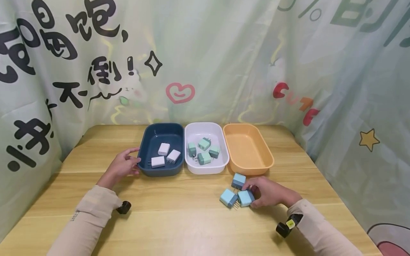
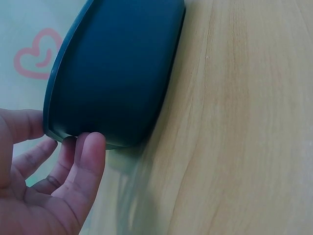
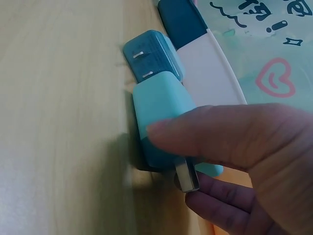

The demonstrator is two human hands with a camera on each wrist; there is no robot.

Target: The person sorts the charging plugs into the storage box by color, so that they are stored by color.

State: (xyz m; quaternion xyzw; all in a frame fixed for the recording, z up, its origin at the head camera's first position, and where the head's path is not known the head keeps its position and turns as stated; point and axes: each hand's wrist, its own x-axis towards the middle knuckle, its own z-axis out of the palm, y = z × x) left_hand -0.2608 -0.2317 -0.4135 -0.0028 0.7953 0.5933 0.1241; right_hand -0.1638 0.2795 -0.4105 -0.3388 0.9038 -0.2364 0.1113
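Note:
On the left, my left hand holds the rim of a dark blue tray. In the left wrist view the thumb lies at the rim and the curled fingers touch the outer wall. My right hand pinches a light-blue and dark-blue plug charger between thumb and fingers, low over the table. Two like chargers, one to the left and one behind, lie close beside it. In the right wrist view the thumb covers part of the gripped charger.
Three white chargers lie in the dark blue tray. Next to it, a white tray holds several mint-green chargers. An orange tray stands at the right of the row. Printed curtains hang around the wooden table.

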